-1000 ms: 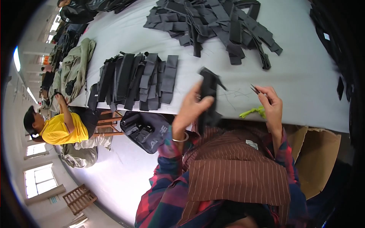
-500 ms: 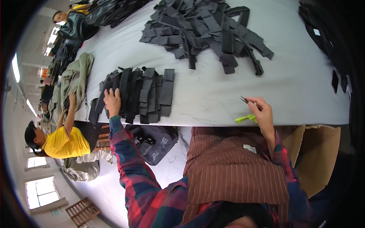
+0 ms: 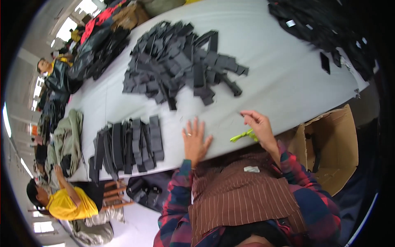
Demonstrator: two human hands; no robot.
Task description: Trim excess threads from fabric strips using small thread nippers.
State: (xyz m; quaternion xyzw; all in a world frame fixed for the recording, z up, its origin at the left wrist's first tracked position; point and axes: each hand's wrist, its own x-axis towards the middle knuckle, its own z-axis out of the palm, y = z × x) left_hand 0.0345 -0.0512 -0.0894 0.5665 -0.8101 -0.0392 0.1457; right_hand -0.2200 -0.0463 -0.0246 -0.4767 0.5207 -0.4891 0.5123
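My left hand (image 3: 195, 140) lies flat on the grey table (image 3: 267, 61) near its front edge, fingers spread, holding nothing. It is just right of a neat row of black fabric strips (image 3: 127, 146). My right hand (image 3: 257, 125) hovers over the table edge with fingers pinched on a small yellow-green thread snip (image 3: 243, 135). A loose heap of black strips (image 3: 177, 61) lies further back, beyond both hands.
An open cardboard box (image 3: 329, 144) stands at my right below the table. A black bag (image 3: 144, 191) sits on the floor to the left. Dark garments (image 3: 329, 29) pile at the far right. A person in yellow (image 3: 61, 201) works lower left, another further back (image 3: 51, 72).
My left hand held a black strip a second ago, set it on the neat row, then came back right to rest flat. My right hand stayed near the table edge.
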